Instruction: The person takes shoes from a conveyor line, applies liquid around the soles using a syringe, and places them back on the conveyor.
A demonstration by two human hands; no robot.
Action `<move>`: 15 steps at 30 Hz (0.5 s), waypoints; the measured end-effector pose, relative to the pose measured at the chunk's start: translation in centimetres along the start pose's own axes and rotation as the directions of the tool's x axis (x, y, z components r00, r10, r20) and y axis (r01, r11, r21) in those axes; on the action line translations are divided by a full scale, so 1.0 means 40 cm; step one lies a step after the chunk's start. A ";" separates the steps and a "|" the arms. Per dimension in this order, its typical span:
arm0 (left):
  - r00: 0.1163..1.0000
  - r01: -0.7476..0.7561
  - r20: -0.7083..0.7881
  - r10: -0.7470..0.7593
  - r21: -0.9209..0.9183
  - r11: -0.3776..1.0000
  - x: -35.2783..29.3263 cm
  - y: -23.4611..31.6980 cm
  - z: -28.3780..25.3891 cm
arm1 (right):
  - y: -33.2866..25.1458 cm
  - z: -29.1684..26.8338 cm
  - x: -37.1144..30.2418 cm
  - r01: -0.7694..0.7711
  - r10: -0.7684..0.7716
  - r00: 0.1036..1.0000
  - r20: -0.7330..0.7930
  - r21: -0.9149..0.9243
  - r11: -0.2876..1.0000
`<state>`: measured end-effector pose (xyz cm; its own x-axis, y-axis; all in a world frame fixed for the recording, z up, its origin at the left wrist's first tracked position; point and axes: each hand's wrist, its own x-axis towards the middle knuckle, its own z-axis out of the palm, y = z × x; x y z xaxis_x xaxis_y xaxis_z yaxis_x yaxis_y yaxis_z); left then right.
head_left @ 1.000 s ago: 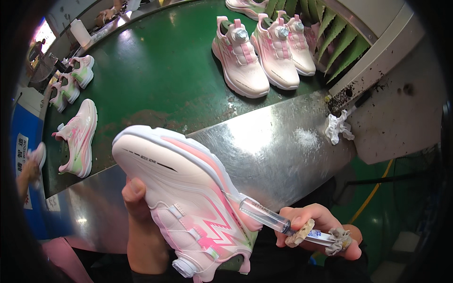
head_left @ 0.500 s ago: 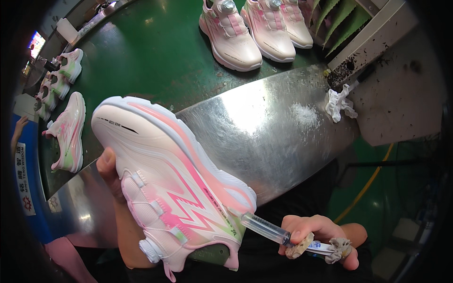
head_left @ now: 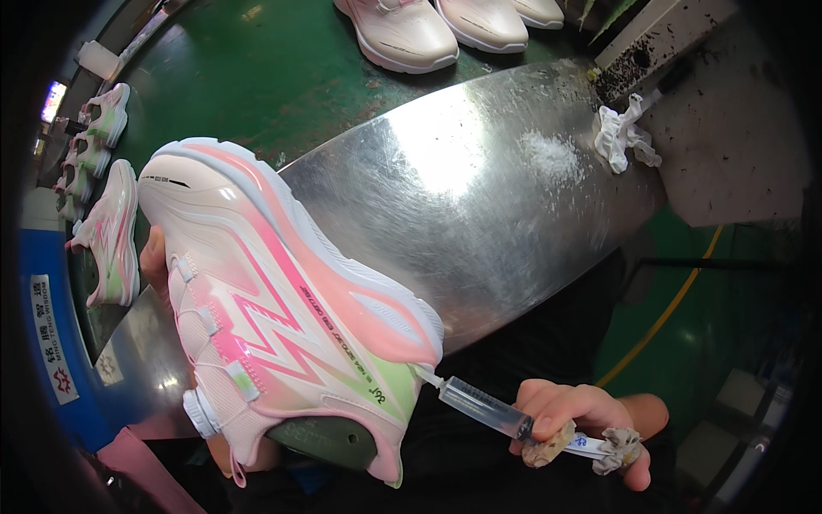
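A pink and white sneaker (head_left: 274,300) with a zigzag side pattern, a dial lace fastener and a pale green heel patch is held on its side, sole edge up. My left hand (head_left: 156,261) grips it from behind, mostly hidden, with a thumb showing at the toe side. My right hand (head_left: 586,428) holds a clear syringe (head_left: 484,407) crusted with dried glue at its plunger. The syringe tip touches the heel edge of the sole.
A shiny metal plate (head_left: 479,188) covers the bench edge, with a white powdery patch (head_left: 552,154) and a crumpled white rag (head_left: 625,133) near a dirty grey stand. Pink sneakers (head_left: 428,30) stand on the green belt (head_left: 257,77); several more sneakers (head_left: 107,223) lie at left.
The sneaker has come closer and rotated with its heel toward the syringe. My right hand has shifted slightly, bringing the syringe tip against the heel edge.
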<state>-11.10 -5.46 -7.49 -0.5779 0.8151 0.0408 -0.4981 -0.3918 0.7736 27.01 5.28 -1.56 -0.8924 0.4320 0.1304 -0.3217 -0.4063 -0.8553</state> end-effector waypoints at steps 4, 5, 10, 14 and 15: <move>0.999 0.024 -0.026 -0.023 0.036 0.999 -0.027 0.001 0.008 | 0.015 -0.013 -0.014 -0.009 0.009 1.000 0.006 0.025 1.000; 0.999 0.027 -0.036 -0.025 0.051 0.998 -0.036 0.005 0.008 | 0.021 -0.016 -0.017 -0.003 0.003 1.000 0.003 0.034 0.999; 0.995 0.042 -0.095 -0.028 0.158 0.987 -0.100 0.034 0.014 | 0.042 -0.025 -0.024 0.012 -0.012 1.000 0.006 0.105 0.994; 0.994 0.028 -0.107 0.015 0.384 0.923 -0.149 0.038 -0.016 | 0.072 -0.043 -0.018 0.064 -0.061 0.998 -0.032 0.111 0.992; 0.995 -0.017 -0.077 0.065 0.508 0.861 -0.172 0.064 -0.018 | 0.073 -0.043 -0.011 0.088 -0.088 0.996 -0.008 0.078 0.993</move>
<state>-8.84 -12.39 -6.24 -0.6570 0.7527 0.0420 -0.0910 -0.1345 0.9867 27.02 5.27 -4.98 -0.8582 0.4723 0.2010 -0.4228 -0.4282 -0.7987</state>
